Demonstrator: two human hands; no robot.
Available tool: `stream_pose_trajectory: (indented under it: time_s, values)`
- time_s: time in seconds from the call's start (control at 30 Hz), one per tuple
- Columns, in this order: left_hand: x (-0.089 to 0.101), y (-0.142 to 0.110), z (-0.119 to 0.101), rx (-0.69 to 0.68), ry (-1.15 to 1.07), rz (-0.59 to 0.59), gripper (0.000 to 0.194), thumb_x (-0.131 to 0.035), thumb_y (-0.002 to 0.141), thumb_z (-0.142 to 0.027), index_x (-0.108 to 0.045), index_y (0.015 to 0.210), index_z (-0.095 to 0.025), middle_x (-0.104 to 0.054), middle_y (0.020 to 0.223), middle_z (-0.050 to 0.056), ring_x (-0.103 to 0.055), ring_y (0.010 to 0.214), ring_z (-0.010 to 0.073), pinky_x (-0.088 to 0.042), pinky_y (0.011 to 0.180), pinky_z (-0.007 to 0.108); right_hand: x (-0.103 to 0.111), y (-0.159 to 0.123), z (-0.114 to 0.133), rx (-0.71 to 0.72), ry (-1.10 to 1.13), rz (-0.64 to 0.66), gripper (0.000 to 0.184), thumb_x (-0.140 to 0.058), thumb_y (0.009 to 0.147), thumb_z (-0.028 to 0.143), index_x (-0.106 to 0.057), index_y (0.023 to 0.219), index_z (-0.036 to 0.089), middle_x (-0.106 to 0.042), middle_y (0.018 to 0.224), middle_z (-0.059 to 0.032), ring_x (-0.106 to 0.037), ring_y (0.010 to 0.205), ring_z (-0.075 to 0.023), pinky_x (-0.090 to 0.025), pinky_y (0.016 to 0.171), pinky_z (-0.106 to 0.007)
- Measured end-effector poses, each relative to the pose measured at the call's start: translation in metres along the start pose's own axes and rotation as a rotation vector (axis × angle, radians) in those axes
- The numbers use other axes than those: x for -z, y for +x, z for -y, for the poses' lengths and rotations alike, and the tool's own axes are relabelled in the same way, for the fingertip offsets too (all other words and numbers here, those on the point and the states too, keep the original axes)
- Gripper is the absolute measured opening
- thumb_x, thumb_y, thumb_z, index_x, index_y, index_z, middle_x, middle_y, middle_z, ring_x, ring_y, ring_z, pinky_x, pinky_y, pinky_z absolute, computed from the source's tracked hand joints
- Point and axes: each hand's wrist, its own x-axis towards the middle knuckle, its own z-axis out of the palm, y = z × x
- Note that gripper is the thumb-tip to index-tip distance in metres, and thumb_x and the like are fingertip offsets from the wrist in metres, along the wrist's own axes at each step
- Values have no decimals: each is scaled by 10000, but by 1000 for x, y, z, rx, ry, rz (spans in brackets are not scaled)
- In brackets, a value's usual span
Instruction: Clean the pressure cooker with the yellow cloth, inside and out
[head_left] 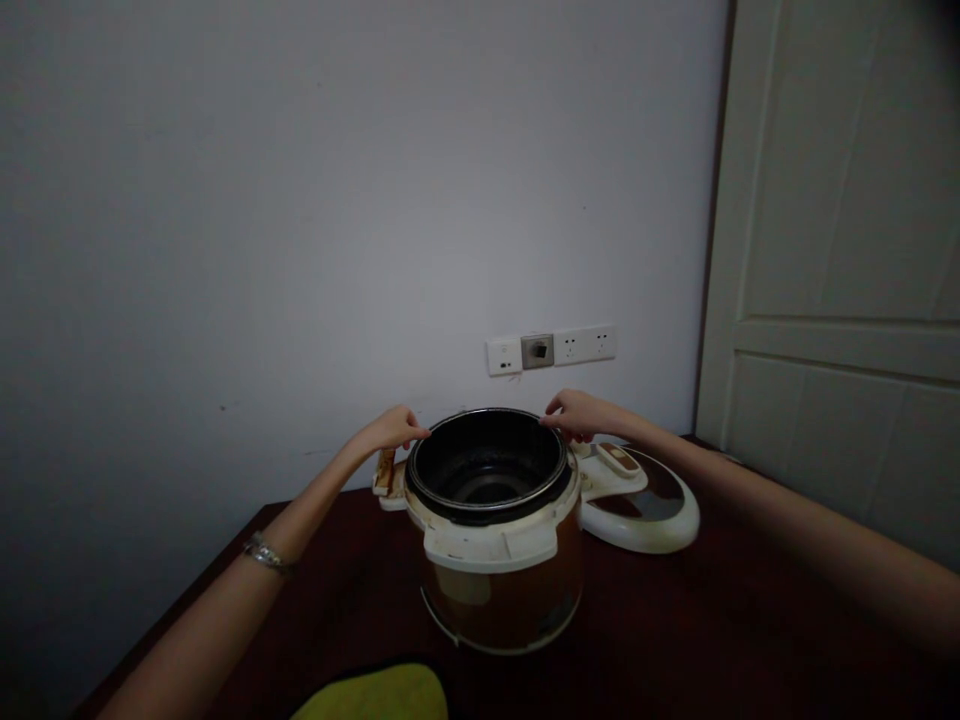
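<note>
A black inner pot (487, 445) with a shiny rim sits in the opening of a white and brown electric cooker (517, 600), its edge standing a little above the collar. My left hand (392, 428) pinches the pot's rim on the left, thumb and fingers closed at the edge. On the opposite side, my right hand (581, 413) grips the rim with bent fingers, partly hidden behind it. Inside, the pot looks bare and dark. Flat on the table to the right lies the cooker's white and brown lid (679, 525), close to the body.
The cooker stands on a dark red table (675, 640) against a pale wall (337, 200). Wall sockets (570, 347) are just behind it. A yellow cloth-like item (382, 695) with a dark edge lies at the front. A panelled door (840, 250) is at the right.
</note>
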Motion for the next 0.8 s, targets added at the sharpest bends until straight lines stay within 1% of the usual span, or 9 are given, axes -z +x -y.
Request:
stream_pose_trajectory:
  time_s: [0.1, 0.17, 0.23, 0.37, 0.43, 0.53, 0.63, 0.73, 0.8]
  values:
    - [-2, 4, 7, -32, -16, 32, 362, -712, 614, -174, -507, 316, -166, -405, 259, -4, -289, 291, 74, -142, 362, 215, -6, -2, -1, -27, -17, 29, 327, -583, 783, 299, -657, 977, 48, -585, 489, -38, -523, 402, -119, -403, 366, -202]
    - [-3, 5, 7, -36, -9, 75, 396, -703, 631, -199, -484, 301, -177, -394, 261, -5, -295, 293, 79, -145, 366, 221, -8, -4, -2, -31, -19, 39, 315, -577, 773, 264, -655, 986, 45, -577, 473, -31, -517, 400, -120, -392, 362, -202]
    - [-2, 5, 4, -16, 75, 104, 418, -693, 650, -250, -469, 303, -182, -405, 287, -4, -313, 313, 85, -177, 385, 227, -9, -6, -1, -36, 10, 62, 303, -562, 767, 227, -650, 994, 47, -562, 454, -15, -493, 383, -108, -374, 356, -194]
    - [-2, 7, -3, 52, 327, 199, 416, -634, 702, -316, -457, 354, -169, -442, 372, 3, -359, 389, 97, -264, 469, 249, -9, -12, 4, -65, 70, 80, 301, -538, 759, 169, -641, 1010, 39, -529, 426, 8, -460, 361, -91, -347, 353, -183]
    - [-2, 8, -5, 52, 383, 236, 413, -597, 728, -338, -449, 382, -166, -443, 411, 2, -361, 422, 99, -276, 503, 257, -10, -15, 6, -81, 83, 71, 303, -526, 753, 142, -640, 1012, 36, -515, 413, 16, -452, 355, -88, -343, 353, -182]
    - [-1, 7, -6, 47, 404, 223, 433, -558, 749, -360, -416, 383, -175, -394, 421, -9, -336, 437, 100, -261, 516, 264, -10, -17, 6, -73, 133, 48, 284, -505, 743, 117, -655, 974, 45, -492, 395, 29, -431, 345, -80, -326, 348, -178]
    - [4, 5, -7, 68, 375, 193, 452, -551, 749, -377, -377, 379, -185, -329, 407, -27, -279, 418, 91, -226, 495, 267, -8, -15, 6, -63, 180, -21, 255, -512, 736, 127, -667, 926, 58, -470, 385, 41, -406, 339, -70, -303, 341, -175]
    - [14, 3, -12, 101, 321, 181, 445, -548, 749, -421, -383, 411, -182, -320, 412, -34, -252, 400, 81, -198, 471, 261, 1, -12, 10, -33, 218, -57, 225, -519, 732, 137, -672, 884, 73, -470, 394, 46, -389, 338, -61, -298, 341, -174]
    - [23, 2, -16, 113, 298, 155, 436, -552, 745, -439, -392, 434, -179, -329, 419, -34, -259, 393, 78, -190, 457, 255, 9, -12, 14, 2, 235, -61, 182, -519, 725, 130, -670, 812, 77, -465, 395, 45, -374, 333, -53, -283, 336, -172]
